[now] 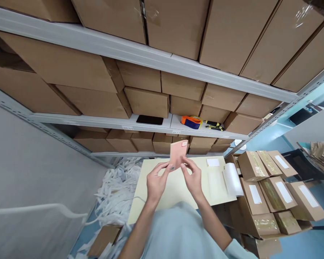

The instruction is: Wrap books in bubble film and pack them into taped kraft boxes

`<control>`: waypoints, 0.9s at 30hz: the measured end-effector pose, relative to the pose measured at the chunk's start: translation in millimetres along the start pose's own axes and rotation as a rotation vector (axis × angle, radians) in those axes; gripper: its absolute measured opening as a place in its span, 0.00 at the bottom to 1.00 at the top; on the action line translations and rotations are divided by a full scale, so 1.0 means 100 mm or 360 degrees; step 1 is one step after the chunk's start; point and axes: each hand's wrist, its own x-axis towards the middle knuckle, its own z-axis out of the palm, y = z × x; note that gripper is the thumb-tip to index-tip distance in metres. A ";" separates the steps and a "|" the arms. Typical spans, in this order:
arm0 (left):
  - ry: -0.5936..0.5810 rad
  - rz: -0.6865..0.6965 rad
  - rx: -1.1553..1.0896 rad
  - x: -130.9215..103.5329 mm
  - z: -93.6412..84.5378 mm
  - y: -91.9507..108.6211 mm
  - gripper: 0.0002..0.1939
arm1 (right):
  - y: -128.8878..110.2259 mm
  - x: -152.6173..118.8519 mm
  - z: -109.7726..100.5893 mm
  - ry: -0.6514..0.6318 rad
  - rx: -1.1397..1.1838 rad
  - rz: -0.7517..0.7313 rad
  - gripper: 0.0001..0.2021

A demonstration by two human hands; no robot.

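A flat pink item [178, 154], shaped like a phone case, is held upright above the pale yellow table [151, 176]. My left hand [158, 180] pinches its lower left corner between thumb and fingers. At its lower right edge, my right hand [191, 176] grips it with the fingertips. A small light square shows at the item's top right corner and a small dark mark near its bottom left. To the right on the table lie a white label sheet [213, 162] and a white roll [233, 179].
Shelves [151, 124] filled with cardboard boxes [147, 102] rise in front, holding an orange and blue tape dispenser [191, 122], a black flat object [149, 119] and yellow-black cutters [214, 126]. White paper strips [115, 194] heap at left; taped boxes [277, 194] stack at right.
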 end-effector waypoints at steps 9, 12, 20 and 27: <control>-0.0234 0.0284 0.0125 -0.02 0.01 0.13 0.18 | -0.01 0.06 -0.06 -0.0075 0.0148 0.0180 0.26; -0.0180 0.0014 0.0058 0.16 -0.16 0.01 0.28 | -0.06 0.12 -0.16 -0.0215 0.0191 0.0218 0.27; -0.0333 -0.0236 -0.0157 0.18 -0.20 -0.04 0.30 | -0.06 0.15 -0.19 -0.0240 0.0097 0.0179 0.27; -0.0164 -0.0113 -0.0146 0.14 -0.13 -0.01 0.26 | 0.01 0.22 -0.14 -0.0003 -0.0109 0.0067 0.28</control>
